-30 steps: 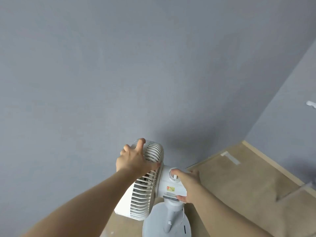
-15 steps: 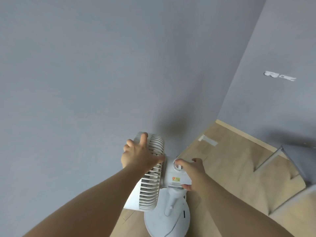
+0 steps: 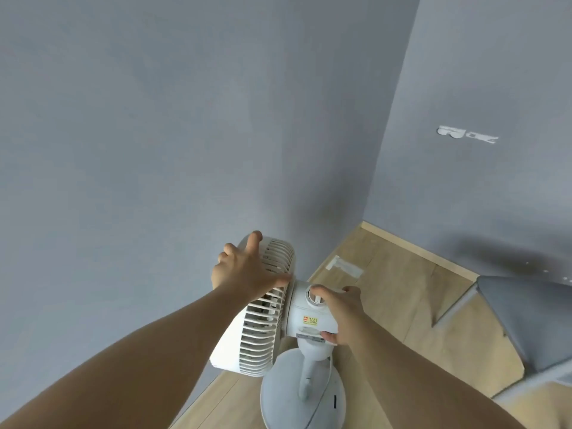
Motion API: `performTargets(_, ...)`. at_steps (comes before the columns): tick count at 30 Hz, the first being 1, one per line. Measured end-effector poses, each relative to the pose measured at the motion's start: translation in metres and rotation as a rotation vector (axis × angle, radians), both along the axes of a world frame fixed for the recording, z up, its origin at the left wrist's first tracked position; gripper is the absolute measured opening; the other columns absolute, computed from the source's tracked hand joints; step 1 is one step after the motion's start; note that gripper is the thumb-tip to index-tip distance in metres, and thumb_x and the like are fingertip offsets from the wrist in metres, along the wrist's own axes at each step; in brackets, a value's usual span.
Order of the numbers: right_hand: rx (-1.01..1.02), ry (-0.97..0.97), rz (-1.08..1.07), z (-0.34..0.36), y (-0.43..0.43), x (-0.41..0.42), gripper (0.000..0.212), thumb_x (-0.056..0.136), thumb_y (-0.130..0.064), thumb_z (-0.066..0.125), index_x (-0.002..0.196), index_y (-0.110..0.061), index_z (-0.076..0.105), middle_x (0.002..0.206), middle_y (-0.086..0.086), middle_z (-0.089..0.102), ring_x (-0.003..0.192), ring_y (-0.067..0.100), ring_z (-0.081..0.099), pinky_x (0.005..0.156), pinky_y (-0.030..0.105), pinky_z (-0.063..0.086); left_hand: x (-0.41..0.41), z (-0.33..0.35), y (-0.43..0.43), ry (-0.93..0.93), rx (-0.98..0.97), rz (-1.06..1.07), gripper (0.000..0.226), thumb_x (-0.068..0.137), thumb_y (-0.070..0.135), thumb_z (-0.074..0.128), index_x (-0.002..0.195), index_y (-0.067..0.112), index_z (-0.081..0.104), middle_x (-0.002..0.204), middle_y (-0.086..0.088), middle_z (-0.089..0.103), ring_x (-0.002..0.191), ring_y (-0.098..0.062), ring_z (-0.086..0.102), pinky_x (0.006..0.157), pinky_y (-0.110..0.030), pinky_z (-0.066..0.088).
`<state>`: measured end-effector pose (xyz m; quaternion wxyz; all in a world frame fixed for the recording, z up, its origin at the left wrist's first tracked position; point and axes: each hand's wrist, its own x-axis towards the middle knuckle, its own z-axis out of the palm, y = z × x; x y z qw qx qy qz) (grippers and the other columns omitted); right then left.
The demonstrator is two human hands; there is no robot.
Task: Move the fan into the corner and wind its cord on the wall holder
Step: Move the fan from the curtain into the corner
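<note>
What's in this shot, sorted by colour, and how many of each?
White: 3, namely the fan, the wall holder and the floor tape
Grey: 1, the chair
Total: 4

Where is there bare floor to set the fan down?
Bare wood floor lies between the fan, the corner baseboard and the grey chair; only tape marks it. It is crowded by the chair legs at right.

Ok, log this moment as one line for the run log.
stage: moving fan | left hand: on fan grille | right hand: gripping motor housing | corner: ahead | cord: not wound
</note>
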<state>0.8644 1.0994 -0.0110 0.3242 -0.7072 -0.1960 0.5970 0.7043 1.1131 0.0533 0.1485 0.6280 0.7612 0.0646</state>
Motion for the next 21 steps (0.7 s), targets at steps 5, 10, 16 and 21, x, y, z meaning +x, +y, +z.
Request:
performTargets(5,0.040,-0.025,-0.054,0.007,0.063,0.057,0.073,0.071,-0.027,0.076,0.129,-0.022,0.032,0.119,0.009,0.046,0.106,0.031,0.049,0.067,0.039,0.052,0.056,0.004,0.069,-0.009,0.025,-0.046,0.091,0.057,0.070,0.067,0.130,0.033,0.025,0.120,-0.013,0.043,0.111,-0.032,0.049,0.081,-0.037,0.044)
performTargets(10,0.058,-0.030,-0.106,0.005,0.124,0.111,0.071,0.072,-0.026,0.075,0.128,-0.024,0.031,0.102,0.010,0.051,0.079,0.026,0.055,0.072,0.040,0.056,0.111,-0.001,0.145,-0.024,0.064,-0.133,0.091,0.057,0.070,0.067,0.129,0.033,0.025,0.119,-0.012,0.042,0.111,-0.032,0.048,0.074,-0.034,0.037)
performTargets(16,0.070,-0.044,-0.207,0.000,0.205,0.165,0.073,0.069,-0.026,0.075,0.128,-0.023,0.032,0.092,0.008,0.050,0.078,0.027,0.056,0.060,0.034,0.053,0.170,-0.005,0.234,-0.045,0.070,-0.214,0.090,0.058,0.067,0.069,0.129,0.032,0.025,0.118,-0.012,0.042,0.110,-0.032,0.048,0.072,-0.034,0.036)
performTargets(21,0.065,-0.033,-0.251,-0.009,0.265,0.212,0.071,0.065,-0.027,0.076,0.122,-0.025,0.034,0.099,0.008,0.052,0.097,0.034,0.061,0.063,0.036,0.056,0.218,-0.008,0.298,-0.027,0.055,-0.219,0.087,0.059,0.067,0.068,0.127,0.031,0.027,0.119,-0.012,0.042,0.110,-0.032,0.049,0.073,-0.035,0.038)
